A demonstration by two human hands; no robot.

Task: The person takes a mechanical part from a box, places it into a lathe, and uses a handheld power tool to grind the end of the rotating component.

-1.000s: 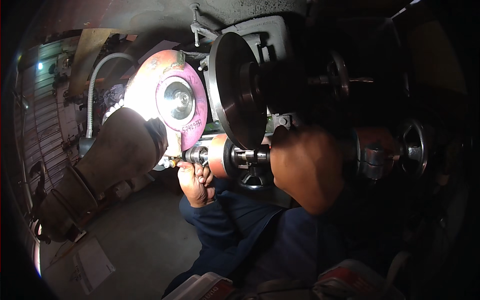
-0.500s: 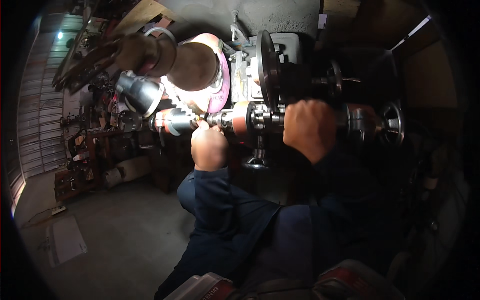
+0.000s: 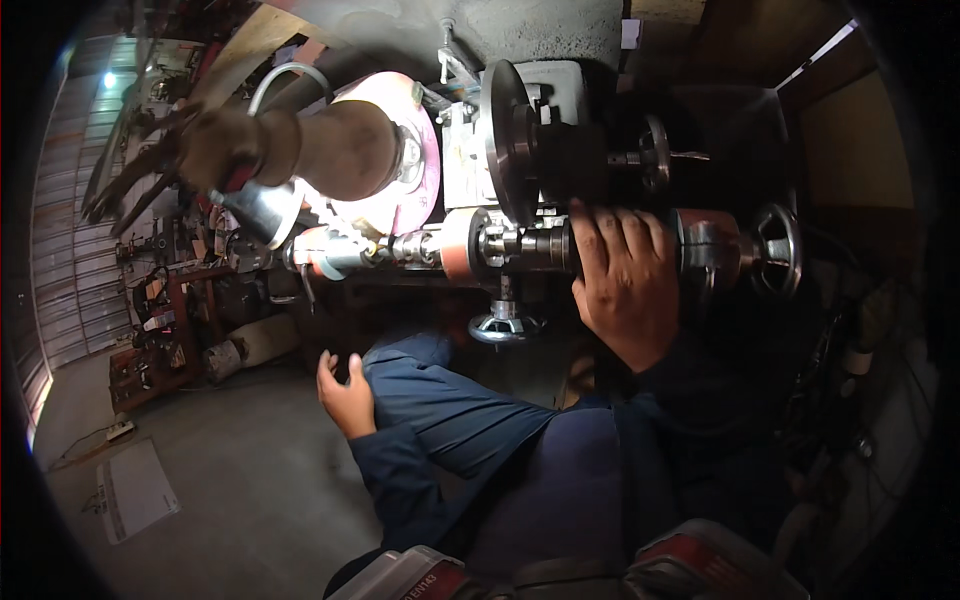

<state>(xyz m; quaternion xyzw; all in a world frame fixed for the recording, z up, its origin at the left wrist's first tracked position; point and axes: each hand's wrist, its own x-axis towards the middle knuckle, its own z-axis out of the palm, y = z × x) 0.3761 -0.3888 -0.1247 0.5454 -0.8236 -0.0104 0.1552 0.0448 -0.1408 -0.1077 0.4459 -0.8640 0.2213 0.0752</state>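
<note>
My left hand (image 3: 347, 397) is off the machine, beside my knee, with its thumb and fingers apart and nothing in them. Laid over a dark cylindrical section of the machine's long horizontal spindle assembly (image 3: 545, 245) is my right hand (image 3: 630, 290); its fingers stretch away from me, and their tips reach the far side. Left of that hand, a copper-coloured collar (image 3: 461, 245) sits on the assembly. A shiny handwheel (image 3: 506, 326) hangs below it, and another handwheel (image 3: 778, 250) stands at its right end. Behind the spindle is a pink grinding wheel (image 3: 425, 160), brightly lit.
A large dark disc (image 3: 503, 140) stands upright behind the spindle, with a smaller handwheel (image 3: 655, 155) to its right. A black lamp shade (image 3: 268, 212) and a brown rounded housing (image 3: 350, 150) crowd the left side. Cluttered shelves (image 3: 170, 330) stand farther left, above the concrete floor (image 3: 240, 460).
My left hand has come away from the left part of the spindle, down and left toward my knee. My right hand's fingers have straightened from a closed grip. The view has shifted slightly.
</note>
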